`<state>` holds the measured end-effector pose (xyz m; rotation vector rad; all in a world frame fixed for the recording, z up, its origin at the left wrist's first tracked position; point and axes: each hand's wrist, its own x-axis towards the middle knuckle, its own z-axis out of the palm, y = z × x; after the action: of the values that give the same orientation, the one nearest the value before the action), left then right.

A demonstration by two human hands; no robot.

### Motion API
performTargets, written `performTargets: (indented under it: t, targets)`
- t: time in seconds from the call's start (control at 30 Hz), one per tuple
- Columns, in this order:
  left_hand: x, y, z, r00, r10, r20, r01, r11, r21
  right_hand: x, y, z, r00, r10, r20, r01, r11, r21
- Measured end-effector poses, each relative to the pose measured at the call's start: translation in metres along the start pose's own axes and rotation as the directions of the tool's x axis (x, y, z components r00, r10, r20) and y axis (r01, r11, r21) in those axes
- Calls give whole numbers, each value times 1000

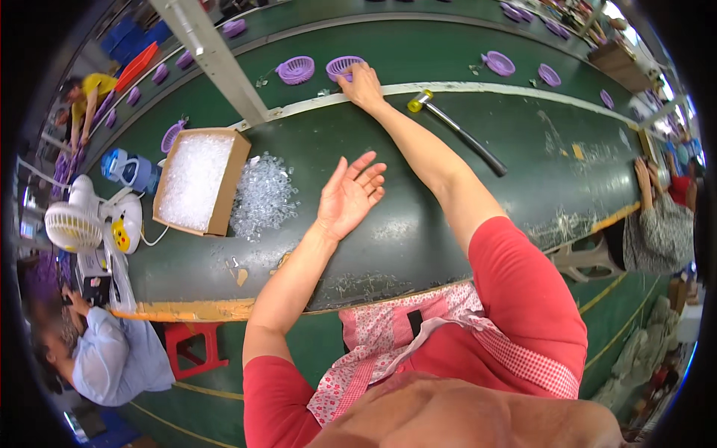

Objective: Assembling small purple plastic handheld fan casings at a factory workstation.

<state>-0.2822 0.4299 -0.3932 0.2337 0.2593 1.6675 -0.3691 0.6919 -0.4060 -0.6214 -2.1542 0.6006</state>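
My right hand (363, 86) reaches to the far side of the bench, its fingers closed on the near rim of a round purple plastic basket (343, 67) on the green conveyor belt. My left hand (351, 196) hovers palm up over the dark bench top, fingers spread and holding nothing. Left of it lies a heap of small clear plastic pieces (263, 197), beside a cardboard box (234, 187) full of similar pieces. A mallet (464, 136) with a yellow head and black grip rests to the right of my right forearm. Another purple basket (296, 70) sits left of the held one.
More purple baskets (499, 63) lie along the belt. A metal post (216, 63) rises at the bench's far edge. A blue water jug (131, 170) and a white fan (75, 216) stand at the left. Co-workers sit at both ends, near a red stool (193, 349).
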Motion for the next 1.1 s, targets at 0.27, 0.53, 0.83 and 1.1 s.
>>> performTargets:
  t: [0.27,0.53,0.83,1.1]
  targets:
    - [-11,-6,16,710,607,356,-246,-260,934,-94,-45,-92,937,-345,-61,346,884,314]
    - [-7,0,10,735,323,597,-21,-868,496,-162,-64,-155,842,-371,392,180,878,444]
    - [-6,9,12,685,389,615,27,-858,513,-172,-71,-151,848,-186,497,-119,846,520]
    - [-10,8,16,683,396,614,114,-887,447,-177,-77,-159,895,-224,386,18,882,470]
